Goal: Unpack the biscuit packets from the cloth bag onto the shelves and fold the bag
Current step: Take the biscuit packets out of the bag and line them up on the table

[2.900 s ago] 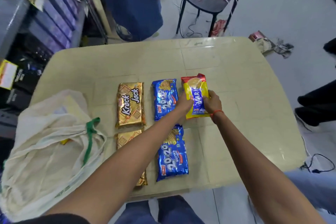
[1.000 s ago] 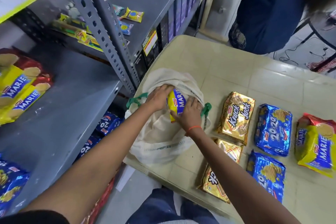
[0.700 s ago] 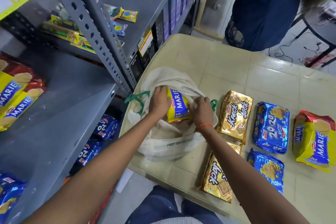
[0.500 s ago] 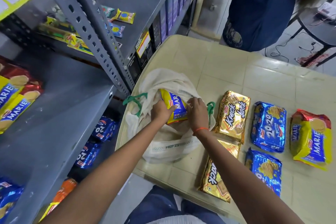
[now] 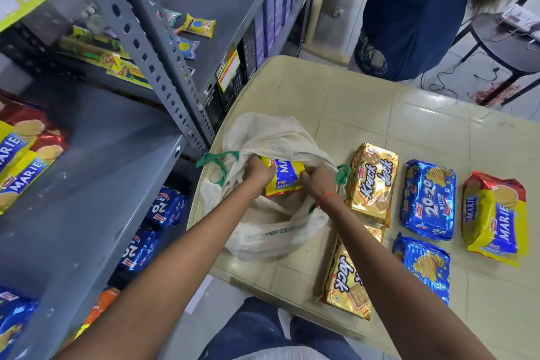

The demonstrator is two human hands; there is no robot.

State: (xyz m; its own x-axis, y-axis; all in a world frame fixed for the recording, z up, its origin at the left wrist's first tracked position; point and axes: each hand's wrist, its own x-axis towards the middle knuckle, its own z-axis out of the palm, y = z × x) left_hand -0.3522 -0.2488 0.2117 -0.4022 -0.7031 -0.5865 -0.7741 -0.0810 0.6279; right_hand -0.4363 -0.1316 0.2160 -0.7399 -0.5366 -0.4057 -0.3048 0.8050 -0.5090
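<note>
fingers (image 5: 270,175) of my left hand (image 5: 258,174) curl round the left edge of a marie packet (image 5: 287,181); my right hand (image 5: 317,183) grips its right edge. noted: the packet sits in the open mouth of the cloth bag (image 5: 274,232), at the left edge of the table (image 5: 365,102). just right of the bag lie knack jack packets (image 5: 372,183), then 20-20 packets (image 5: 428,199), then a second marie packet (image 5: 493,216). grey shelf (image 5: 102,161) stands close on the left. both forearms reach forward, hands converging over the bag.
</note>
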